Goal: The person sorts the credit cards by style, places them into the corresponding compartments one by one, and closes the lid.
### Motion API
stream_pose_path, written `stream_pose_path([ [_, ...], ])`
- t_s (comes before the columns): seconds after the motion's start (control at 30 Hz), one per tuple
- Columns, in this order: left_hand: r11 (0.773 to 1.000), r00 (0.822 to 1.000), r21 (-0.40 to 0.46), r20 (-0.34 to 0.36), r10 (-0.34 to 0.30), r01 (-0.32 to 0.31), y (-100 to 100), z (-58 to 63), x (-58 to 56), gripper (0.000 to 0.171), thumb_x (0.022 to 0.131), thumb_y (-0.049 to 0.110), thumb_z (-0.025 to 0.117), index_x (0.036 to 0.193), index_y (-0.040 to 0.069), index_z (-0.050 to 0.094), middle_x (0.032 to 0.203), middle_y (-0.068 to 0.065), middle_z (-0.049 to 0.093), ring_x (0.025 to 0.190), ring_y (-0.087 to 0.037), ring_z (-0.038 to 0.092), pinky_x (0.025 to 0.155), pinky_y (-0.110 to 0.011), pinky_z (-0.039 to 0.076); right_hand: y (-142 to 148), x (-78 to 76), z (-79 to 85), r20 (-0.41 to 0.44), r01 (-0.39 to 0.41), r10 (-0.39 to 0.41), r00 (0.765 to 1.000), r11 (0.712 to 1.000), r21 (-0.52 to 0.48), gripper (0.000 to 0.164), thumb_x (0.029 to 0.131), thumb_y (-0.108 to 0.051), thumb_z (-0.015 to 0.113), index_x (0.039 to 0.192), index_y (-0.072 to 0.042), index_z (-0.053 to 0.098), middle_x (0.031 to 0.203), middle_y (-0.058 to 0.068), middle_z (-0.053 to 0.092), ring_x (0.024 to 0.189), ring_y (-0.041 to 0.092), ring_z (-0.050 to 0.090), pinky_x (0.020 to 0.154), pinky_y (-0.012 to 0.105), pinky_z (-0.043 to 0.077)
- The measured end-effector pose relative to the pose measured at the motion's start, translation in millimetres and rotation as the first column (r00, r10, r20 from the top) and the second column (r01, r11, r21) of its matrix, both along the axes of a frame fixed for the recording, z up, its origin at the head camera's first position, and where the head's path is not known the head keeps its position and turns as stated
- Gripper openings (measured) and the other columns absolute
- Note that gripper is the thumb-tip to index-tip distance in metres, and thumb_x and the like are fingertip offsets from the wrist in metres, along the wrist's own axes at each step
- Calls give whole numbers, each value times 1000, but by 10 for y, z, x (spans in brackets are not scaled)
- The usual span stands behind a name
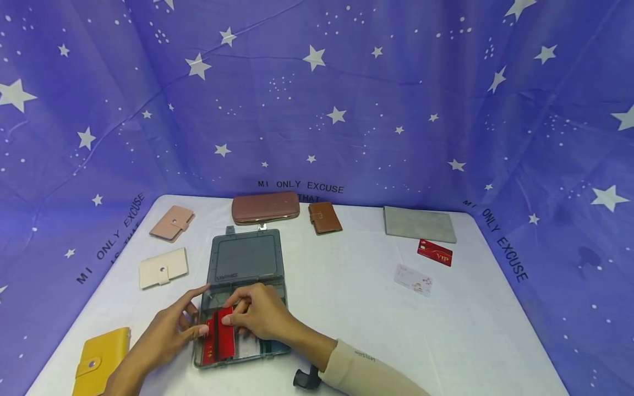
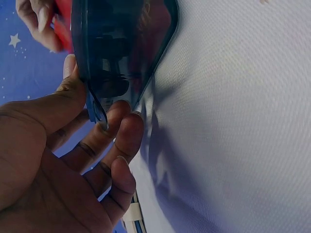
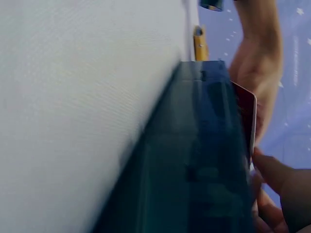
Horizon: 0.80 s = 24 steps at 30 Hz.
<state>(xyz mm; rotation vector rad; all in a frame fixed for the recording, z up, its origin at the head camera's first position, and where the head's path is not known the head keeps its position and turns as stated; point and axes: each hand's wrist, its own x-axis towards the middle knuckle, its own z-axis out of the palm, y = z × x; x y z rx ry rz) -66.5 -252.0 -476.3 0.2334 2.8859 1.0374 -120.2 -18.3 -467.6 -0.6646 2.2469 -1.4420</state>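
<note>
A grey see-through plastic box (image 1: 247,256) lies with its lid swung back. In the head view, my right hand (image 1: 264,312) is over the box's front part, pinching a red card (image 1: 227,344) between thumb and fingers. This card stands in the left compartment, beside a dark stripe and more red. My left hand (image 2: 63,145) grips the box's left side, thumb on the rim and fingers against the outer wall. Through the dark box wall (image 3: 170,160) in the right wrist view little can be made out; a red card edge (image 3: 247,109) rises above it.
Left of the box lie a cream card holder (image 1: 163,268), a pink one (image 1: 172,223) and a yellow one (image 1: 103,357). Behind are a brown purse (image 1: 266,208) and a brown card holder (image 1: 324,217). A grey wallet (image 1: 420,224), red VIP card (image 1: 435,253) and white card (image 1: 413,279) lie right.
</note>
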Motion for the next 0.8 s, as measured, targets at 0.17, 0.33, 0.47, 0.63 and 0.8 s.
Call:
stream_pose_path([
  [0.17, 1000, 1000, 0, -9, -6, 6, 1, -3, 2, 80, 80, 27, 81, 150, 27, 41, 98, 1, 60, 67, 1, 53, 62, -23, 44, -22, -7, -14, -155, -48, 67, 986, 991, 125, 31, 83, -37, 79, 109, -19, 75, 66, -18, 64, 53, -1, 56, 51, 18, 47],
  [0.33, 1000, 1000, -4, -1, -2, 2, 1, 1, -3, 82, 80, 27, 82, 150, 28, 40, 98, 1, 60, 67, 1, 54, 63, -24, 44, 139, -105, -53, -156, -123, 123, 980, 992, 14, 31, 85, -33, 79, 109, -15, 73, 69, -12, 65, 52, 1, 57, 51, 21, 50],
  [0.47, 1000, 1000, -8, -10, -2, 2, 2, 4, -1, 82, 79, 26, 82, 150, 27, 41, 98, 1, 60, 67, 1, 53, 63, -24, 44, 384, -223, -73, -147, -137, 127, 981, 988, -65, 33, 87, -33, 78, 111, -11, 71, 75, -8, 67, 53, 4, 58, 54, 22, 52],
  [0.63, 1000, 1000, -16, -27, -5, 5, 4, 9, 6, 83, 78, 25, 83, 150, 27, 42, 98, 0, 60, 67, 1, 52, 63, -24, 42, 791, -381, -23, -137, -60, 48, 989, 994, -86, 31, 87, -32, 78, 110, -13, 72, 79, -4, 70, 57, 10, 57, 53, 24, 48],
  [0.8, 1000, 1000, -15, -27, -3, 3, 0, 9, 4, 83, 78, 24, 83, 150, 27, 42, 98, 1, 60, 67, 1, 52, 63, -24, 42, 1299, -548, -16, -164, 77, -79, 983, 997, -22, 32, 84, -34, 81, 109, -16, 73, 79, -4, 70, 61, 14, 59, 54, 25, 46],
])
